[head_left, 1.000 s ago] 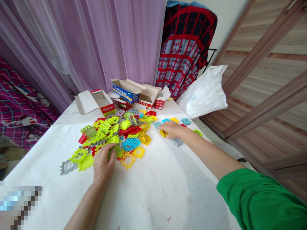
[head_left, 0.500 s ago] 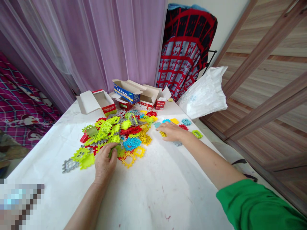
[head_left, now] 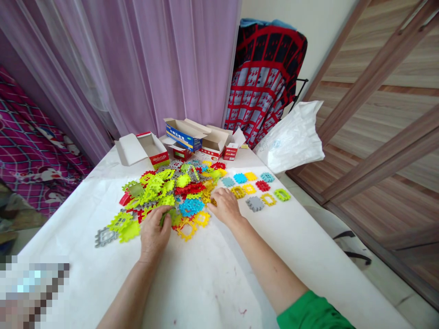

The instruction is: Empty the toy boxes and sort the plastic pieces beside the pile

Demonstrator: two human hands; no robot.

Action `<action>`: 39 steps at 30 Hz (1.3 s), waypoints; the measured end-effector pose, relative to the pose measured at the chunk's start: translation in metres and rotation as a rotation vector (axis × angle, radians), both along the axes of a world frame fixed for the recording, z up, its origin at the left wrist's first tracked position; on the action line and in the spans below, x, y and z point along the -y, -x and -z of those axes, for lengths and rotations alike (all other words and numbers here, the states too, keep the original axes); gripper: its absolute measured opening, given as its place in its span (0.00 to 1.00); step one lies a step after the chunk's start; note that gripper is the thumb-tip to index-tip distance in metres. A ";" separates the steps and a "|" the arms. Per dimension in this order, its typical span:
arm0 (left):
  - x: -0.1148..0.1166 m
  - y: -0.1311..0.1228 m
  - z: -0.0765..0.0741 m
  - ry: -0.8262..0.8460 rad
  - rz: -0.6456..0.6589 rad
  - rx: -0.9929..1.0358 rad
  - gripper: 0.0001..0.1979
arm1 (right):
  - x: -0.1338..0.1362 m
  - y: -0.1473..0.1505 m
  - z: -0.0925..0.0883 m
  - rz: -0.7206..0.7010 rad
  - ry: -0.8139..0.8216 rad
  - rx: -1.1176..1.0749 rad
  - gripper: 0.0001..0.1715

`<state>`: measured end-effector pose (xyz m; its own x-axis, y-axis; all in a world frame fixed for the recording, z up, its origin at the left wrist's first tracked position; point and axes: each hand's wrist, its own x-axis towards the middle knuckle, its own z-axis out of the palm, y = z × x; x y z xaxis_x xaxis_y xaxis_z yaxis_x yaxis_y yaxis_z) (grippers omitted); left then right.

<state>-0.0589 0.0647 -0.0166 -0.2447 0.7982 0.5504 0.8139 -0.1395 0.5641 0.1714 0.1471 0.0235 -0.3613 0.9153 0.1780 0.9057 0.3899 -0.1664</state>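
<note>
My left hand [head_left: 156,233] rests at the near side of a heap of notched plastic building tiles, its thumb and fingers closed on a lime-green tile [head_left: 163,220]. My right hand [head_left: 225,206] is at the heap's right edge, fingers curled down beside yellow tiles [head_left: 207,193]; what the fingertips grip, if anything, is hidden. Between the hands lie blue tiles [head_left: 191,207] and a yellow frame tile [head_left: 187,230]. Right of my right hand, separate tiles lie in loose rows, among them a grey tile [head_left: 254,204], a red tile [head_left: 263,185] and a green frame tile [head_left: 282,194].
Opened cardboard boxes stand behind the heap, including a blue box [head_left: 183,135] and a red-and-white box [head_left: 158,155]. A white plastic bag [head_left: 291,139] is at the table's far right edge. A pixelated area covers the lower left corner.
My right hand has moved left from the laid-out tiles to the heap's edge, uncovering several yellow tiles and the grey one. My left hand keeps its hold on the green tile.
</note>
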 end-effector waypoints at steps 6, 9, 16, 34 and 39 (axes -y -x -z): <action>0.000 0.000 -0.001 0.008 0.012 0.010 0.12 | 0.000 -0.001 0.007 0.030 0.022 -0.022 0.09; 0.000 -0.001 -0.001 0.009 0.011 0.013 0.13 | 0.003 0.001 0.007 0.044 0.030 -0.053 0.08; 0.000 0.000 -0.001 0.007 0.020 0.014 0.13 | 0.004 -0.006 0.001 -0.086 0.040 -0.175 0.10; 0.000 -0.001 -0.001 0.008 0.018 0.017 0.13 | 0.019 -0.022 0.005 0.092 0.054 -0.099 0.23; 0.000 -0.001 0.001 0.012 0.018 0.016 0.13 | 0.038 -0.048 -0.010 0.030 0.280 -0.169 0.15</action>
